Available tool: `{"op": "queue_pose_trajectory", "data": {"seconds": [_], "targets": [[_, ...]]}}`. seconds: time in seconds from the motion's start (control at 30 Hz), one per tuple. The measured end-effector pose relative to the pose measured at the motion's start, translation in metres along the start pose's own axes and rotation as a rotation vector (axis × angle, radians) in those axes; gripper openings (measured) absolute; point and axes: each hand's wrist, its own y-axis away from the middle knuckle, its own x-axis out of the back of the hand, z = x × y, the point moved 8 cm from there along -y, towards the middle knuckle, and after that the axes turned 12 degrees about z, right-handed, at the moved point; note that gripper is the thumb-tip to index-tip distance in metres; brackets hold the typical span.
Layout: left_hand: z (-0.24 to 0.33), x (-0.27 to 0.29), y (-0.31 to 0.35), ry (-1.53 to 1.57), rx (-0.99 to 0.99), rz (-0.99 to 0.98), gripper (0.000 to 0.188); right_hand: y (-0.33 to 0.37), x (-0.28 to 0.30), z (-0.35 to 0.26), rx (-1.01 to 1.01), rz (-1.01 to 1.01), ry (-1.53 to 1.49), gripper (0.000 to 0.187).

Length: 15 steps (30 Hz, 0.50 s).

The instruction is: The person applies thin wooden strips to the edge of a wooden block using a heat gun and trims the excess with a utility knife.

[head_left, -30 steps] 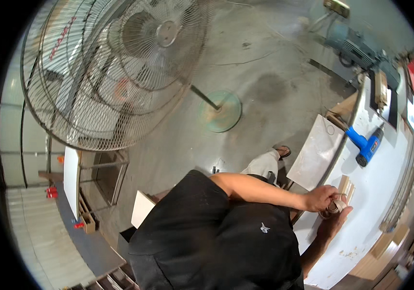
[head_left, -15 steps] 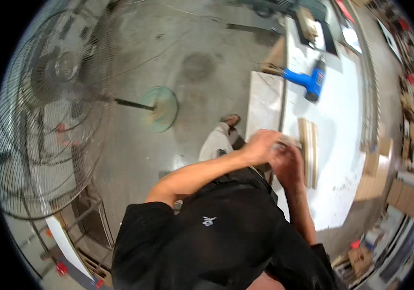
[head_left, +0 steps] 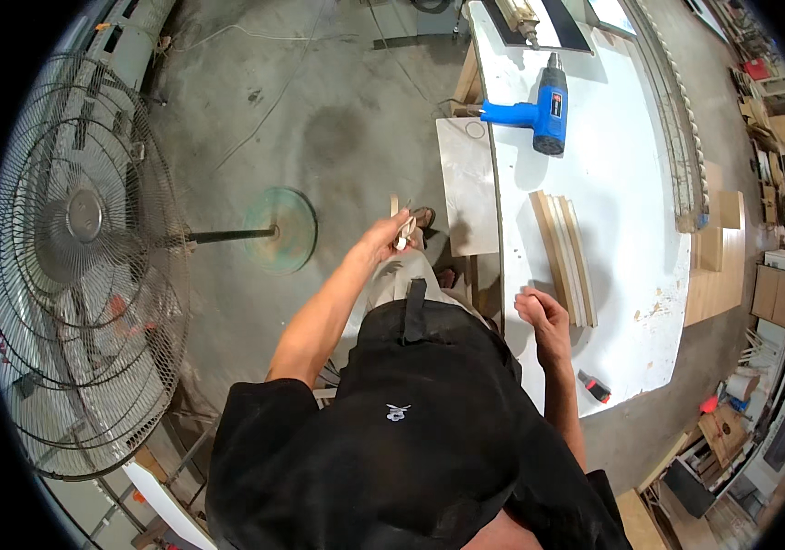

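Observation:
My left hand (head_left: 383,240) is out over the floor at the left of the table, its fingers closed on a thin, pale, curled strip (head_left: 402,235). One end of the strip sticks up past the fingers. Above the near left part of the white table, my right hand (head_left: 546,321) has its fingers loosely bent and apart, with nothing visible in them. Just beside it lie several slightly curved, pale wooden pieces (head_left: 565,261), side by side. A small red and black hand tool (head_left: 596,388) rests on the table nearer to me; its kind is unclear.
A blue heat gun (head_left: 539,115) lies farther up the white table (head_left: 631,220). Long mouldings (head_left: 672,119) run along the table's right side. A pale panel (head_left: 468,188) adjoins its left edge. To the left stands a large caged fan (head_left: 85,220) on a round green base (head_left: 280,231).
My hands were together at the table's edge and have parted. The left has moved left with the pale strip; the right has drawn back slightly. The red and black tool has come into sight.

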Motion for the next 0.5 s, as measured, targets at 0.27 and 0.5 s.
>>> {"op": "queue_pose_trajectory", "data": {"seconds": [0.27, 0.5], "targets": [[0.183, -0.029, -0.054, 0.333, -0.259, -0.014, 0.061, -0.031, 0.041, -0.016, 0.379, 0.265, 0.351, 0.025], [0.212, -0.036, -0.047, 0.235, -0.472, 0.390, 0.061, -0.045, 0.055, -0.046, 0.777, 0.582, 0.945, 0.051]]}}
